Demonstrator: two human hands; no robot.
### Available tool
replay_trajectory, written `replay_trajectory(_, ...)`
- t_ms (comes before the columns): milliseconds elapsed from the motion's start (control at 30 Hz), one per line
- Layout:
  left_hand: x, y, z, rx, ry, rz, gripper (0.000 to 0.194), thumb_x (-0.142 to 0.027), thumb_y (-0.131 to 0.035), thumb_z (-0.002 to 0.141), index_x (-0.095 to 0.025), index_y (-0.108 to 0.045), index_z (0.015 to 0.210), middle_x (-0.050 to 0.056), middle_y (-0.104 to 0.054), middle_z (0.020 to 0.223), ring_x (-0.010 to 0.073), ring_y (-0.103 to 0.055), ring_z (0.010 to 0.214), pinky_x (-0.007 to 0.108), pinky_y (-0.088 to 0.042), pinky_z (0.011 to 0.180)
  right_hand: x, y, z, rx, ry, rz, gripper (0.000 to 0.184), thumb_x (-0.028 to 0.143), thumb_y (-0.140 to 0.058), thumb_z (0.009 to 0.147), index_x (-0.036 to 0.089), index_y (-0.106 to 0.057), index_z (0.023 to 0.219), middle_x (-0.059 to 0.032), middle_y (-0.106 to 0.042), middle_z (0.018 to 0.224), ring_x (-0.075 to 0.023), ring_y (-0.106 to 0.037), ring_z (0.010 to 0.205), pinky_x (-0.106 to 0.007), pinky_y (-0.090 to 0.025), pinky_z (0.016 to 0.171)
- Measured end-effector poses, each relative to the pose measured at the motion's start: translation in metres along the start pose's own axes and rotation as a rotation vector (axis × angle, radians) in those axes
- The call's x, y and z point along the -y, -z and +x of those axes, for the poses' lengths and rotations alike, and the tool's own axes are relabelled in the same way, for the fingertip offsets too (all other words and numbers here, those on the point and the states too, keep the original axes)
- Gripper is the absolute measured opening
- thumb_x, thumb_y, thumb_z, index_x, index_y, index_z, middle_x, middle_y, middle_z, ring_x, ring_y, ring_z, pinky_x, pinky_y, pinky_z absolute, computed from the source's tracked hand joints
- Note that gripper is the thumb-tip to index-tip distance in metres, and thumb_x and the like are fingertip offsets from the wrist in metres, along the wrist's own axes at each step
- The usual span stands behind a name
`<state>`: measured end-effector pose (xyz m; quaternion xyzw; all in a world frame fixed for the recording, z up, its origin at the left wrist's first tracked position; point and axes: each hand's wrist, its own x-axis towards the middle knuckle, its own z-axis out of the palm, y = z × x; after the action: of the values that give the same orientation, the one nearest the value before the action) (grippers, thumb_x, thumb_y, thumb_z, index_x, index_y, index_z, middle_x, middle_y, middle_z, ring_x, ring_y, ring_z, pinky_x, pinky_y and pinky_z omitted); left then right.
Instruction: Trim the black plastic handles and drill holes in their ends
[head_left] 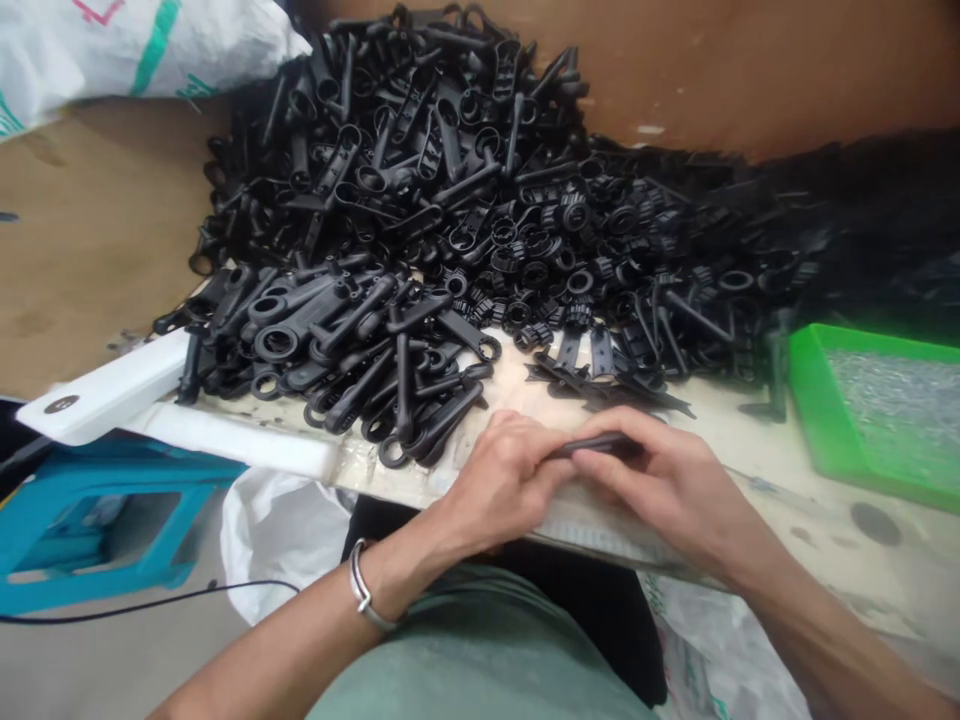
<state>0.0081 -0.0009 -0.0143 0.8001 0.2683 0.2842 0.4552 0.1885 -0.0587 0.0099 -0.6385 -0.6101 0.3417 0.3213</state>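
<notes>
Black slim plastic piece (604, 445) is near the front edge of the cream-coloured worktop (757, 445), gripped by the left hand (514, 470) and the right hand (671, 485), both with fingers bent and forearms slanting inward.

Held part (602, 443): matt plastic, smooth; green tray (817, 400): glossy plastic; bracelet (364, 603): polished metal; shirt (480, 655): matt cloth

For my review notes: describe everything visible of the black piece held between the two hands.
The black piece is slim and dark, with a smooth, plastic-looking surface. It lies roughly crosswise near the front edge of the table; whether it touches the surface cannot be told. The left hand and the right hand both grip it, their fingers covering its ends, so its full shape stays hidden.
</notes>
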Motion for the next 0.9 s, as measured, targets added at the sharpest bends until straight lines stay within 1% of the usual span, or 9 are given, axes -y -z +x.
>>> replay_trajectory(100,-0.004,0.007,0.0,0.114,0.066,-0.2,0.019,-0.022,-0.059,0.094,-0.021,-0.073,0.106,-0.002,-0.067,0.081,0.0124,-0.055,0.075,0.025,-0.041,0.074,0.003,0.009,-0.003,0.08,-0.016,0.063,0.033,0.051,-0.051,0.097,0.021,-0.067,0.095,0.0042,-0.057,0.055,-0.0132,-0.055,0.049,-0.024,-0.043,0.048)
replay_trajectory(233,-0.012,0.015,0.001,0.356,0.282,-0.492,0.028,-0.042,-0.059,0.095,-0.015,-0.068,0.095,-0.003,-0.051,0.07,0.0084,-0.042,0.059,0.023,-0.033,0.056,0.011,0.01,-0.01,-0.106,0.039,-0.046,0.053,0.058,-0.038,0.101,0.02,-0.062,0.073,0.0019,-0.051,0.053,-0.0114,-0.048,0.045,-0.024,-0.038,0.045)
replay_trajectory(333,-0.019,0.017,0.002,0.439,0.308,-0.583,0.034,-0.046,-0.056,0.096,-0.015,-0.063,0.083,-0.002,-0.054,0.071,0.0083,-0.045,0.061,0.022,-0.035,0.057,0.018,0.005,-0.013,-0.158,0.01,-0.009,0.053,0.059,-0.041,0.1,0.021,-0.062,0.07,0.0014,-0.05,0.051,-0.0125,-0.048,0.046,-0.025,-0.038,0.045)
replay_trajectory(467,-0.024,0.012,-0.002,0.426,0.291,-0.703,0.036,-0.041,-0.055,0.097,-0.013,-0.065,0.077,0.002,-0.061,0.069,0.0081,-0.05,0.06,0.021,-0.038,0.059,0.017,-0.001,-0.014,-0.059,-0.152,0.337,0.054,0.068,-0.046,0.094,0.021,-0.062,0.072,0.0023,-0.043,0.045,-0.0131,-0.04,0.039,-0.025,-0.032,0.038)
replay_trajectory(567,-0.023,0.007,-0.005,0.386,0.315,-0.722,0.036,-0.042,-0.057,0.096,-0.012,-0.065,0.078,0.002,-0.062,0.07,0.0085,-0.05,0.06,0.021,-0.038,0.058,0.008,-0.001,-0.015,0.0,-0.168,0.487,0.061,0.076,-0.043,0.091,0.02,-0.063,0.077,0.0038,-0.038,0.042,-0.0118,-0.033,0.038,-0.024,-0.027,0.036)
replay_trajectory(667,-0.02,0.003,-0.007,0.286,0.289,-0.696,0.031,-0.038,-0.055,0.097,-0.013,-0.063,0.081,0.0,-0.058,0.071,0.009,-0.05,0.064,0.022,-0.04,0.063,0.0,0.003,-0.019,-0.009,-0.082,0.372,0.061,0.075,-0.039,0.094,0.02,-0.067,0.1,-0.0002,-0.056,0.059,-0.0144,-0.051,0.05,-0.024,-0.043,0.045)
replay_trajectory(767,-0.019,0.002,-0.007,0.196,0.261,-0.577,0.025,-0.033,-0.053,0.098,-0.013,-0.063,0.087,-0.001,-0.055,0.073,0.0095,-0.049,0.068,0.022,-0.039,0.066,0.0,0.004,-0.024,-0.117,-0.024,0.24,0.05,0.063,-0.063,0.088,0.023,-0.064,0.118,-0.0047,-0.07,0.097,-0.0197,-0.067,0.082,-0.027,-0.057,0.068)
replay_trajectory(833,-0.02,0.001,-0.006,0.216,0.245,-0.495,0.022,-0.031,-0.052,0.098,-0.013,-0.065,0.099,0.001,-0.06,0.081,0.0114,-0.053,0.073,0.023,-0.042,0.068,0.004,0.001,-0.025,-0.169,-0.038,0.195,0.043,0.052,-0.074,0.082,0.024,-0.066,0.114,-0.0036,-0.071,0.106,-0.0212,-0.068,0.09,-0.027,-0.057,0.072)
replay_trajectory(900,-0.02,0.0,-0.004,0.245,0.197,-0.438,0.022,-0.027,-0.053,0.098,-0.014,-0.065,0.111,0.004,-0.065,0.095,0.0143,-0.059,0.084,0.025,-0.047,0.075,0.009,-0.002,-0.025,-0.189,-0.038,0.16,0.031,0.044,-0.075,0.082,0.025,-0.069,0.105,-0.0012,-0.071,0.101,-0.0198,-0.067,0.087,-0.026,-0.056,0.071)
